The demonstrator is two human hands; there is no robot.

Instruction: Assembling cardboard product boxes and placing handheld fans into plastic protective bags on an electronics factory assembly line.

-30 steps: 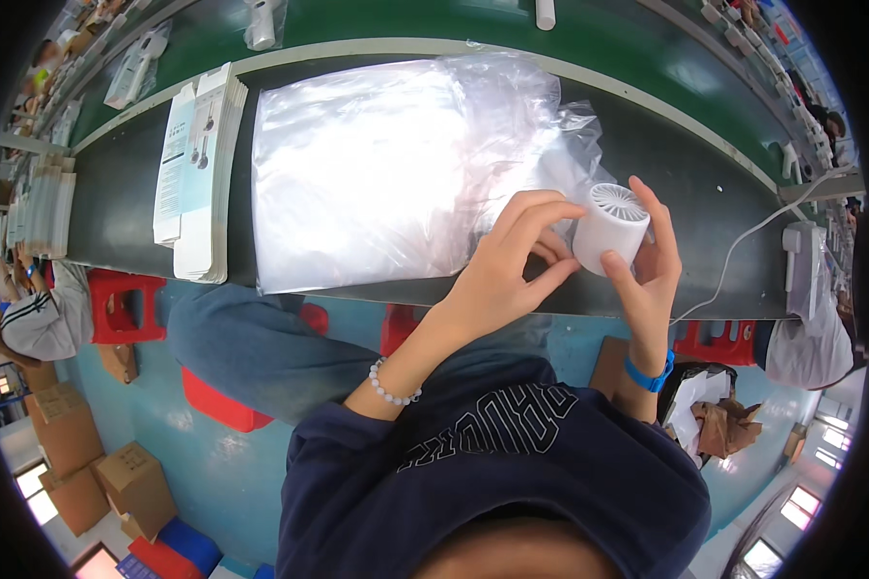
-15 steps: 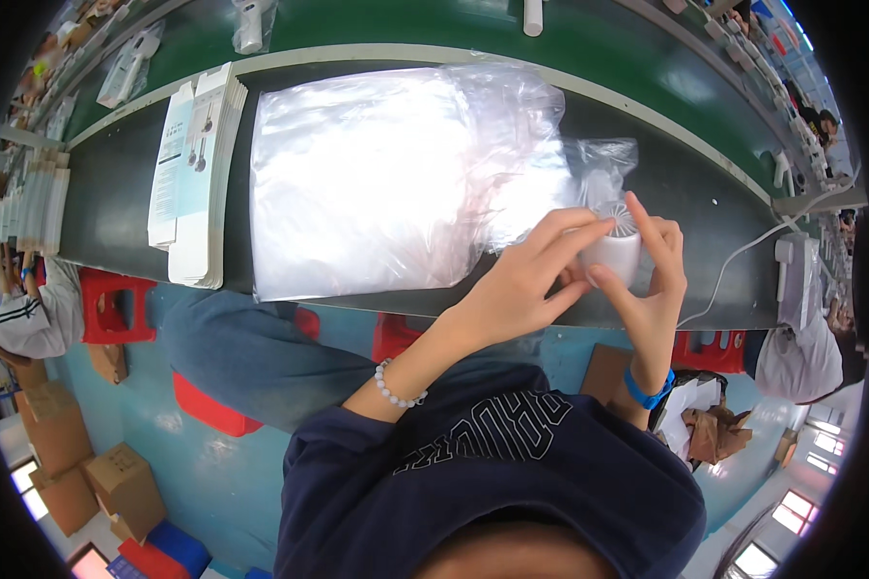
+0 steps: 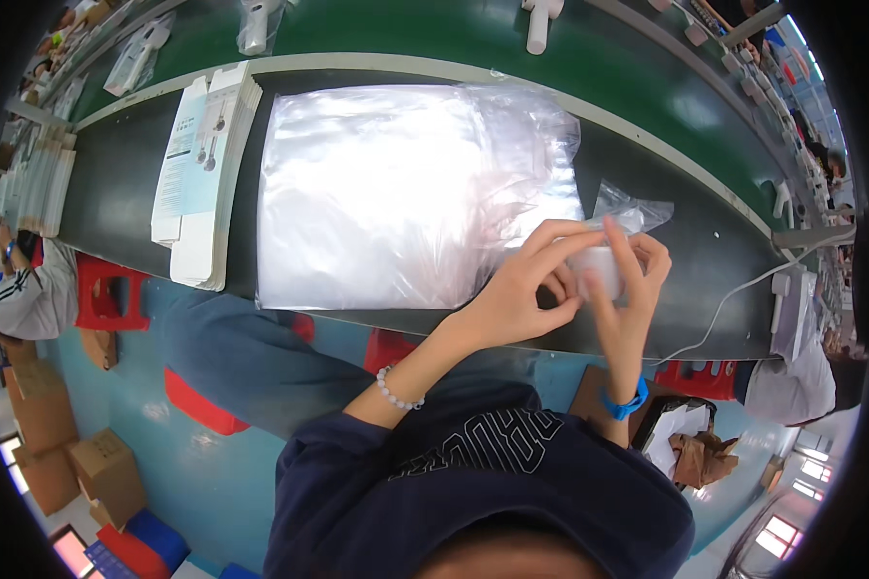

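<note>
Both of my hands close around a white cylindrical device [image 3: 600, 273] near the bench's front edge. The fingers of my left hand [image 3: 523, 292] pinch it from the left, thumb bent below the forefinger. From the other side my right hand [image 3: 628, 282] grips it between thumb and fingers. A crumpled clear plastic bag [image 3: 637, 211] sticks out beyond the device, against my fingertips. How far it covers the device I cannot tell. Just to the left lies a large stack of clear plastic bags [image 3: 372, 193], shining under the light.
Folded white and pale-blue printed cartons [image 3: 201, 183] lie left on the dark bench. A green conveyor [image 3: 386, 29] runs behind, carrying bagged white devices [image 3: 256, 27]. A white cable [image 3: 719, 323] trails at the right. Red stools [image 3: 116, 294] and people sit at both sides.
The device's ribbed round end, visible before, is now hidden by fingers and bag. My right hand has shifted slightly left, and the bag beyond the device has moved right and nearer.
</note>
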